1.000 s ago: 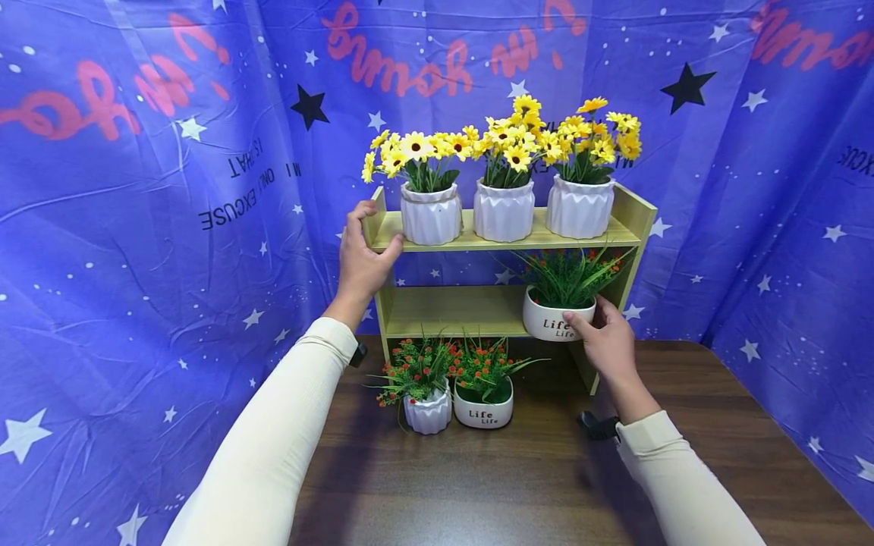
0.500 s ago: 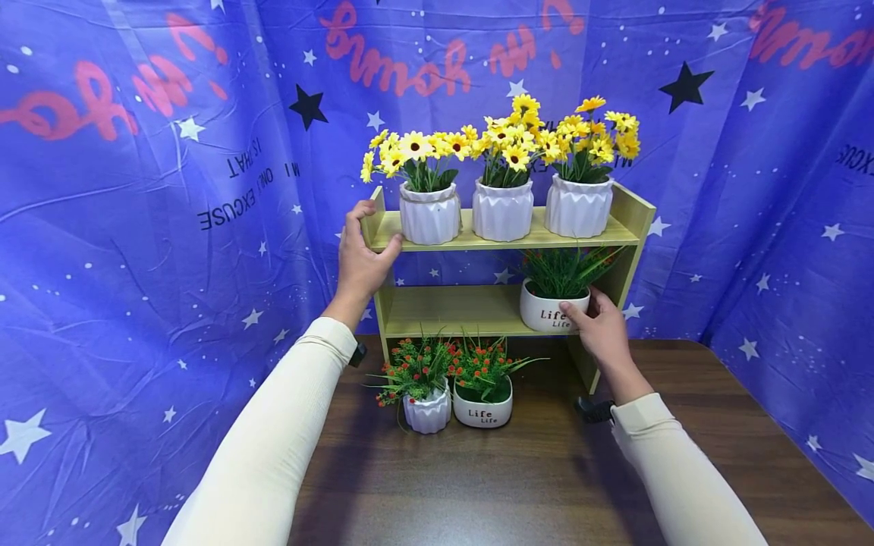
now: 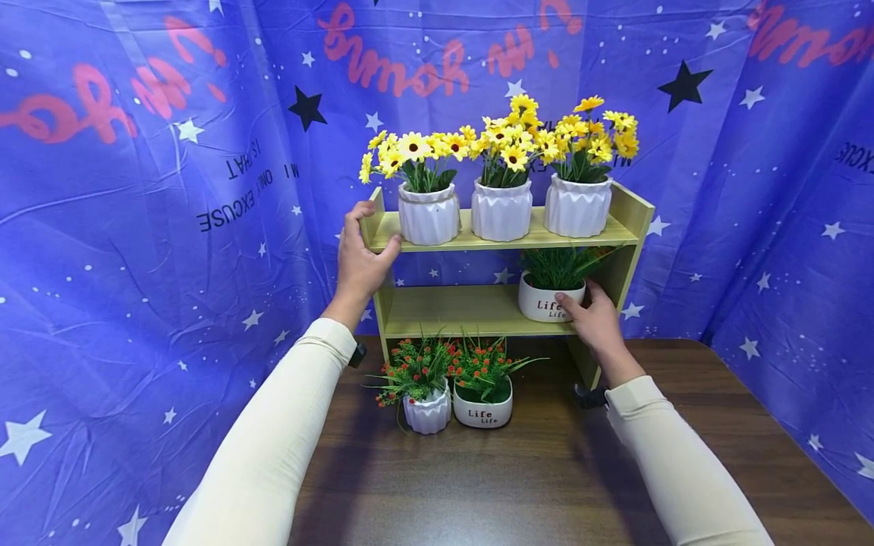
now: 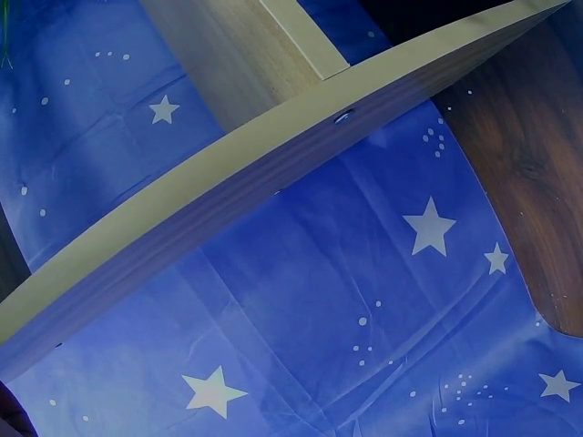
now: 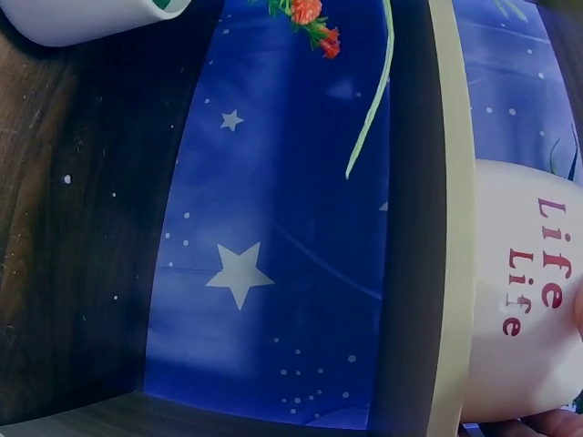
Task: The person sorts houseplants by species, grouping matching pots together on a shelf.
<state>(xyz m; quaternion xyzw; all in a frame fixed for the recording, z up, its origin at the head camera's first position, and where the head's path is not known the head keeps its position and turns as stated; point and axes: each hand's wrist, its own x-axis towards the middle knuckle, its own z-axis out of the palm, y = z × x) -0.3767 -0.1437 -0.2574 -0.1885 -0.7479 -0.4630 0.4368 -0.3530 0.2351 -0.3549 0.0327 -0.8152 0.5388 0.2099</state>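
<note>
In the head view my right hand grips a white oval flowerpot printed "Life", thumb on its front and fingers at its right side. Grassy green leaves rise from it under the top board. The pot is at the right of the wooden shelf's middle board; the right wrist view shows its base close against that board. My left hand holds the shelf's upper left corner, thumb at the top board's front edge and fingers over the side panel. In the left wrist view the side panel crosses diagonally.
Three white pots with yellow flowers line the top board. On the dark wood table, in front of the shelf, stand a ribbed white pot and another "Life" pot, both with red flowers. A blue starred curtain hangs behind.
My right hand has moved the oval pot inward and slightly left, from the middle board's front edge to farther back over it. My left hand stays on the shelf corner.
</note>
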